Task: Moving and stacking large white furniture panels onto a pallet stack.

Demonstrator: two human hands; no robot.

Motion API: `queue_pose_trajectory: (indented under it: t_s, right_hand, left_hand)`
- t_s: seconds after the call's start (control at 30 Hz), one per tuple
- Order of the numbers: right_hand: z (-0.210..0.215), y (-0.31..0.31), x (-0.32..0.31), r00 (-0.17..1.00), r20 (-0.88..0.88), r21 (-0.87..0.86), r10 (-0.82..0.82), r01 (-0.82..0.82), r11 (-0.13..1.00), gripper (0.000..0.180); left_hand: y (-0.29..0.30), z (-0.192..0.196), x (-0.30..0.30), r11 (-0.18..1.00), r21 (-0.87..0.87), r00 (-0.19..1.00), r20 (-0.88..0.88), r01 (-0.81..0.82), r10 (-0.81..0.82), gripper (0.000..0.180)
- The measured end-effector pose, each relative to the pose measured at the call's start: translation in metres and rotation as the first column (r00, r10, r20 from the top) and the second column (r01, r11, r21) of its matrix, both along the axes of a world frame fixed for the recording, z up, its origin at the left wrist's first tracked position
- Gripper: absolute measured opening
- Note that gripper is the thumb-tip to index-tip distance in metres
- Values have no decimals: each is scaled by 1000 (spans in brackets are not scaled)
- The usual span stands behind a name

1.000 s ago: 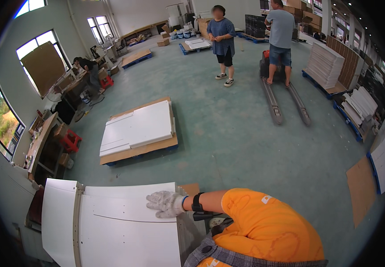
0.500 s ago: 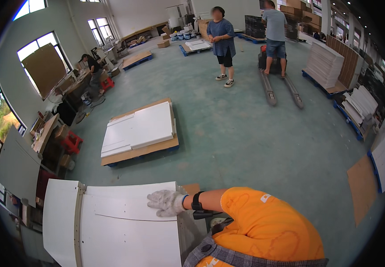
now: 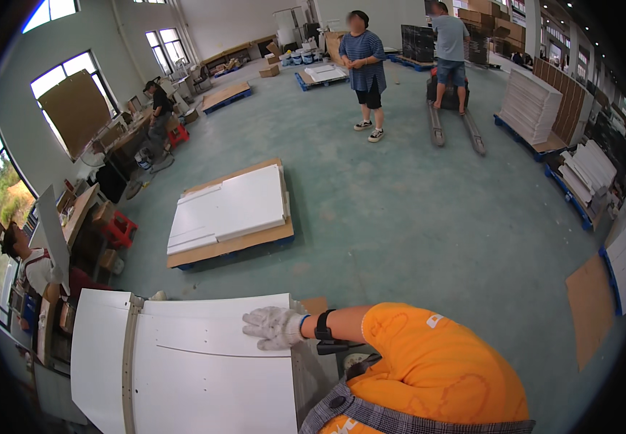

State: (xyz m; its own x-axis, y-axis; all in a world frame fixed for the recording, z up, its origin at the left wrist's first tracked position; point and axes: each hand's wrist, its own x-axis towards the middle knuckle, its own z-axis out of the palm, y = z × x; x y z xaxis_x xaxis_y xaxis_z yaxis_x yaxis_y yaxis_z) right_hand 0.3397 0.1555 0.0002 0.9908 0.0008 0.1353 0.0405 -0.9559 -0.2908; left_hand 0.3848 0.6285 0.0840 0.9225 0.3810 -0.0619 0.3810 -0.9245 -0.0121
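My right hand (image 3: 275,328), in a pale knitted glove, lies flat near the right edge of a white panel (image 3: 212,394). Its fingers are stretched out and slightly apart, pointing left, with nothing gripped. Small holes dot the panel, and a thin dark curved line crosses it below my fingers. A narrow strip with holes (image 3: 129,354) runs along its left side, and beyond that lies another white panel (image 3: 100,347). A black band circles my wrist below an orange sleeve. My left hand is out of view.
Ahead, white panels (image 3: 248,202) lie on a low pallet. At the left a co-worker (image 3: 35,264) holds an upright white board (image 3: 53,231). One person (image 3: 362,65) stands facing this way; another rides a pallet truck (image 3: 447,94). Panel stacks (image 3: 526,108) line the right.
The co-worker at left has come into view as the board there turned edge-on. The pallet truck has moved slightly farther off. A small pale shape appears behind the panel. My right hand stays put.
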Motion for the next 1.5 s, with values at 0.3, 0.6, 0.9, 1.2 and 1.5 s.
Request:
queue_pose_trajectory:
  t_s: [0.3,0.6,0.9,1.2,1.5]
  right_hand:
    - [8,1,2,997,-80,-37,9,-12,999,60]
    - [6,3,0,997,-82,-2,13,-13,1000,58]
    - [-4,2,2,1000,27,47,16,-17,999,56]
    - [5,-3,4,993,-117,35,6,-2,999,61]
    - [8,2,3,990,-142,34,17,-12,999,61]
  left_hand:
    - [17,-20,5,1000,5,999,22,-26,26,66]
    - [48,-49,18,1000,13,996,89,10,-11,71]
    - [75,-75,24,999,33,987,153,42,-47,76]
    - [50,-59,18,1000,8,993,117,-6,6,74]
    - [42,-41,16,995,88,998,46,46,-50,71]
